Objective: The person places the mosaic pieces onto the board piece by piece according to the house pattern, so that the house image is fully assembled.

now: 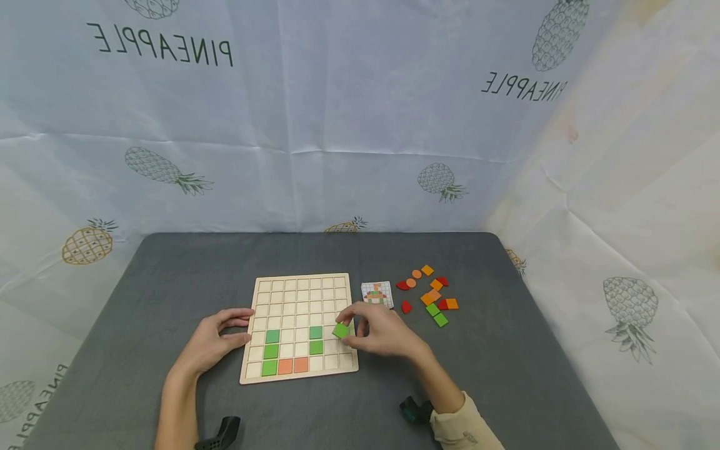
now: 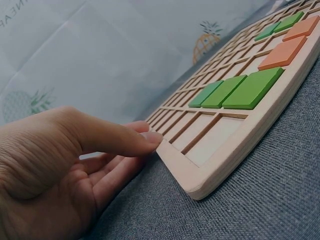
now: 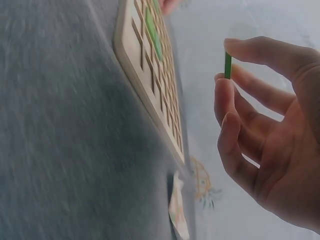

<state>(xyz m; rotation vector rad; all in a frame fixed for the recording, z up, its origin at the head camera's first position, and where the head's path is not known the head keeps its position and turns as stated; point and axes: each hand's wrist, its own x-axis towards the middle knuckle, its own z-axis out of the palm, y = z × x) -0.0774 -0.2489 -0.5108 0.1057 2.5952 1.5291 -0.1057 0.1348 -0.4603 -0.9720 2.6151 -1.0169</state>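
Observation:
A wooden grid board (image 1: 298, 337) lies on the table, with green and orange square tiles set in its lower rows. My left hand (image 1: 210, 340) touches the board's left edge with thumb and fingertips spread apart; the left wrist view shows the thumb (image 2: 142, 143) against the rim. Over the board's right side, my right hand (image 1: 382, 328) pinches a green square tile (image 1: 340, 330) between thumb and fingers. That tile (image 3: 228, 65) appears edge-on in the right wrist view, clear of the board. Among the placed tiles are a green one (image 1: 270, 367) and an orange one (image 1: 285, 366).
Right of the board lies a small printed pattern card (image 1: 377, 292), partly behind my right hand. Farther right are scattered loose pieces: orange squares (image 1: 452, 304), orange discs (image 1: 416, 274), red pieces (image 1: 406, 307) and green squares (image 1: 440, 320). A pineapple-print cloth (image 1: 337, 125) hangs behind the table.

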